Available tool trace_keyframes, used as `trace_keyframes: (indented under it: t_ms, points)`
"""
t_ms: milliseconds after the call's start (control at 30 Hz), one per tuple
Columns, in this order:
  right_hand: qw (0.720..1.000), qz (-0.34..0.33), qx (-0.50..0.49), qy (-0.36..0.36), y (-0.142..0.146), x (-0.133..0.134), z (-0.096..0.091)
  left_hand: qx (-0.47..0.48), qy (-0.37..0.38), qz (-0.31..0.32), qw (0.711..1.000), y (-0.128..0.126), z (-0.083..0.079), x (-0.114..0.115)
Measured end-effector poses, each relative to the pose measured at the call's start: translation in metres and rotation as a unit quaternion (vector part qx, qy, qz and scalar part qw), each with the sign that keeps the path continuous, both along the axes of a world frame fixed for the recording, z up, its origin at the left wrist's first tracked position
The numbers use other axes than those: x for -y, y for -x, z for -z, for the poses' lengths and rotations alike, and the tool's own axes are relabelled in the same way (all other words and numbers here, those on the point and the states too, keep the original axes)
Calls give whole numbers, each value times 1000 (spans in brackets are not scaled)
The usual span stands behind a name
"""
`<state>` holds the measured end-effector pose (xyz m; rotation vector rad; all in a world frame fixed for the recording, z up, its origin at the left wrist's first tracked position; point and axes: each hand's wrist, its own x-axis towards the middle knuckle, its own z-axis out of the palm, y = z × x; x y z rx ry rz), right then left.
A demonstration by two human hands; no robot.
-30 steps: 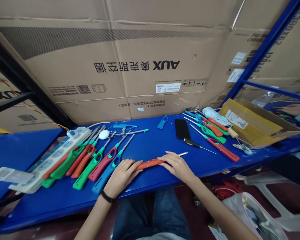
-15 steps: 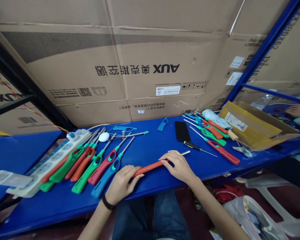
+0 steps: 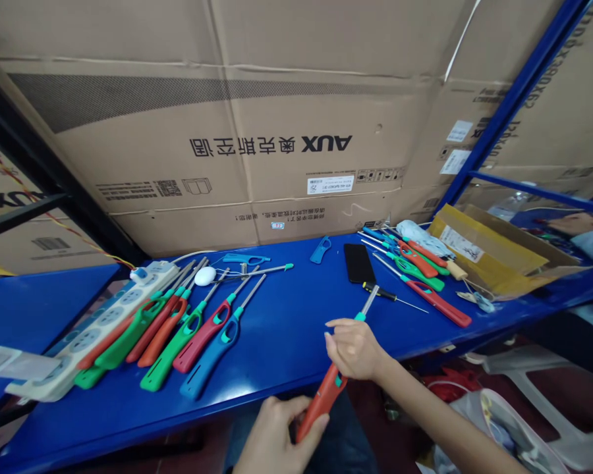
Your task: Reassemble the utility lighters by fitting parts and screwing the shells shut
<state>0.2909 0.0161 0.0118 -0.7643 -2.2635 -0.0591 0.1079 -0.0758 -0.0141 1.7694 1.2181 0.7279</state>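
Observation:
An orange long-nosed lighter [image 3: 321, 399] slants up to the right over the near table edge, its metal tube past the turquoise collar. My left hand [image 3: 277, 434] grips the lower end of its handle between thumb and fingers. Around its upper part, near the trigger, my right hand [image 3: 354, 349] is closed. Beyond the right hand lie a black and yellow screwdriver [image 3: 380, 291] and a black phone [image 3: 359, 263]. To the left, a blue lighter [image 3: 207, 362], a red lighter [image 3: 202, 336] and a green lighter [image 3: 170, 345] lie on the blue table.
A white power strip [image 3: 103, 319] with more lighters against it runs along the left. Several lighters and a yellow padded envelope [image 3: 474, 243] lie at the right. A blue casing piece [image 3: 320, 250] sits at the back. Behind stands a large carton [image 3: 277, 99]. A co-worker's hand [image 3: 570, 224] shows far right.
Both hands have brought the orange lighter down toward me and turned it from nearly level to steeply slanted. My right hand has closed round its upper part.

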Motion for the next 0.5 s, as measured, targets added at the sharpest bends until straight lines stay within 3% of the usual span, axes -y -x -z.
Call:
trace_keyframes:
  t_ms: [100, 167, 200, 267, 333, 400, 500]
  points:
    - [1000, -20, -14, 2, -1, 10, -12, 7, 56, 23, 998, -9, 0, 6]
    - [988, 80, -127, 24, -7, 11, -18, 48, 64, 11, 997, -18, 2, 8]
    - [962, 154, -222, 39, -11, 10, -19, 67, 65, 3, 996, -22, 4, 9]
    - [873, 244, -408, 108, -19, 7, -17, 91, 64, -15, 994, -30, 7, 9]
    - [809, 206, -492, 247, -27, 3, -14, 97, 59, -17, 993, -35, 11, 9]
    - [769, 123, -491, 391, -33, 2, -12, 91, 46, -7, 995, -37, 13, 8]
    - [723, 95, -470, 498, -35, 5, -15, 84, 33, 2, 996, -37, 15, 7]
